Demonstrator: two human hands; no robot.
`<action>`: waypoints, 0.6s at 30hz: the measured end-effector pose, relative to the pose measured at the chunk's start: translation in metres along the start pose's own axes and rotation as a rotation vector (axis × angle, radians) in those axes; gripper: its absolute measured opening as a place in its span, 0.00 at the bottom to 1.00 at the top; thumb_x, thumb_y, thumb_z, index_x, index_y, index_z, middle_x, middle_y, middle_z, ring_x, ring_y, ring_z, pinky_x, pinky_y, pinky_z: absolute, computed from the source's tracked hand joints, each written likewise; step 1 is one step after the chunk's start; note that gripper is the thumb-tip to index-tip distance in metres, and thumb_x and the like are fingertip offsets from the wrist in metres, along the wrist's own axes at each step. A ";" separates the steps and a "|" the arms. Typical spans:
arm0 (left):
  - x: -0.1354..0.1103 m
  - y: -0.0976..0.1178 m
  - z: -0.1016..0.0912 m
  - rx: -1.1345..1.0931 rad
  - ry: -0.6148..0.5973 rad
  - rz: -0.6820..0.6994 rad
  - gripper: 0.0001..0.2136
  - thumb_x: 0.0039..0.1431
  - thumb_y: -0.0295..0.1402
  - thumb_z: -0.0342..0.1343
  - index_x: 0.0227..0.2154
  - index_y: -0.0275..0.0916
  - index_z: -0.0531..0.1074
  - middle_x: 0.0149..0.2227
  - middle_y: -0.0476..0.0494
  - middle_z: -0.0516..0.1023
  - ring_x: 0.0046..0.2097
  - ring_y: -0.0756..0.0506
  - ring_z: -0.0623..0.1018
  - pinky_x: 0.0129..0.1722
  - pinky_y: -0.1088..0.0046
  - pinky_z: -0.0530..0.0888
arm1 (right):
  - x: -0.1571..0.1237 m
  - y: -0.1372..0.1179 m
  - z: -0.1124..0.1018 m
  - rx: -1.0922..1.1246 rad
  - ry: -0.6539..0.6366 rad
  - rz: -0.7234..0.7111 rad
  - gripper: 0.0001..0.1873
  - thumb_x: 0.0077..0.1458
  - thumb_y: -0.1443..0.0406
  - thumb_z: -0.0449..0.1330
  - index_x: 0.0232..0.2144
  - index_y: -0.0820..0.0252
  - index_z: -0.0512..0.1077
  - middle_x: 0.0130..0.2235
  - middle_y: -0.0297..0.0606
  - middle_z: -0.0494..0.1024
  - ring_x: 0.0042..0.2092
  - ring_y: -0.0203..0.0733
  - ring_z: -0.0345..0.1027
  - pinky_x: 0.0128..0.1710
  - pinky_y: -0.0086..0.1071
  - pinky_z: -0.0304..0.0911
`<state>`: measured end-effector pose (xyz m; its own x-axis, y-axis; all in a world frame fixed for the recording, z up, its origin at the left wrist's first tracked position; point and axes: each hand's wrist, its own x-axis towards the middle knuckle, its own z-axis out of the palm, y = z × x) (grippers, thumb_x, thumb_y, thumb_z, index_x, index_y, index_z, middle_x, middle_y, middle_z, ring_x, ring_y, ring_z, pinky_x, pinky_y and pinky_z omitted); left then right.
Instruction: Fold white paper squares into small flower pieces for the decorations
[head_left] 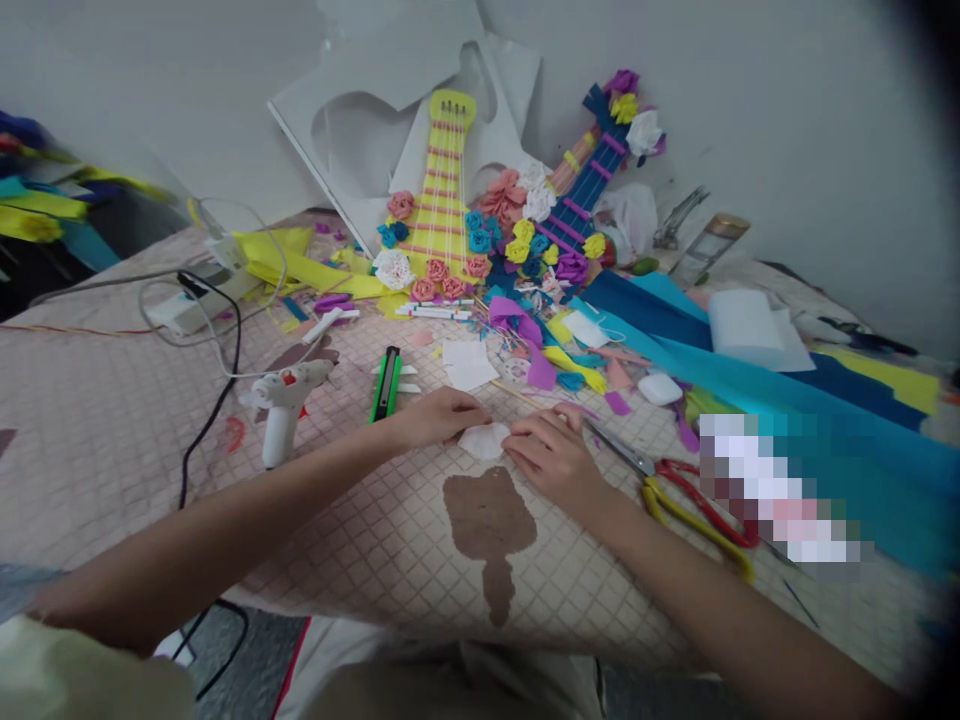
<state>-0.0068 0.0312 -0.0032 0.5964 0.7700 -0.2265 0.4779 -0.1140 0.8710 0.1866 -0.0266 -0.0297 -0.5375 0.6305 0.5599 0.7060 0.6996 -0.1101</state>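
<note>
Forearms reach in from the near edge, over a brown patch [489, 520] on the quilted surface [112, 420]. Just beyond the patch lies the white piece [484, 440]. The left hand [439, 415] and right hand [551, 455] sit close together, fingertips curled onto its two sides. It looks thin and small, so a pull outward from either hand could tear or crease it.

Scissors [645, 468] lie right of the white piece, their blades running under the right hand. A sideways slide of that wrist could catch them. Left of the piece lies a green knife [387, 383]; I cannot tell if its blade is out. Further left stands a glue gun [281, 410] on its cord [214, 400]. A snagged cord could tip its nozzle over. Beyond the piece lie foam scraps [540, 365], then two flower-covered guitars [442, 190].
</note>
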 end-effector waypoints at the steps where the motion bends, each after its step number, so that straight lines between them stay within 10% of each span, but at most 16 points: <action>1: -0.004 0.000 -0.001 0.063 0.071 0.041 0.13 0.54 0.38 0.47 0.28 0.34 0.73 0.18 0.51 0.66 0.21 0.53 0.64 0.20 0.79 0.60 | -0.001 0.000 0.001 0.001 -0.015 -0.003 0.07 0.54 0.70 0.53 0.28 0.58 0.71 0.31 0.33 0.72 0.36 0.35 0.62 0.41 0.37 0.47; 5: -0.029 0.001 -0.001 0.341 0.334 0.178 0.08 0.54 0.31 0.48 0.33 0.36 0.71 0.32 0.45 0.74 0.31 0.50 0.70 0.31 0.75 0.66 | -0.004 0.000 0.002 0.014 -0.081 -0.005 0.07 0.54 0.70 0.53 0.30 0.57 0.71 0.32 0.33 0.73 0.36 0.36 0.62 0.43 0.38 0.45; 18: -0.047 -0.016 0.017 0.607 0.125 0.367 0.08 0.56 0.26 0.47 0.33 0.36 0.71 0.34 0.42 0.71 0.39 0.46 0.70 0.41 0.70 0.66 | -0.002 -0.005 -0.001 0.078 -0.165 0.080 0.07 0.56 0.68 0.52 0.29 0.57 0.71 0.32 0.33 0.73 0.36 0.36 0.62 0.45 0.40 0.42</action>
<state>-0.0316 -0.0137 -0.0135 0.7264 0.6771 0.1175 0.5565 -0.6799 0.4775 0.1846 -0.0320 -0.0297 -0.5541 0.7269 0.4057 0.7146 0.6653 -0.2160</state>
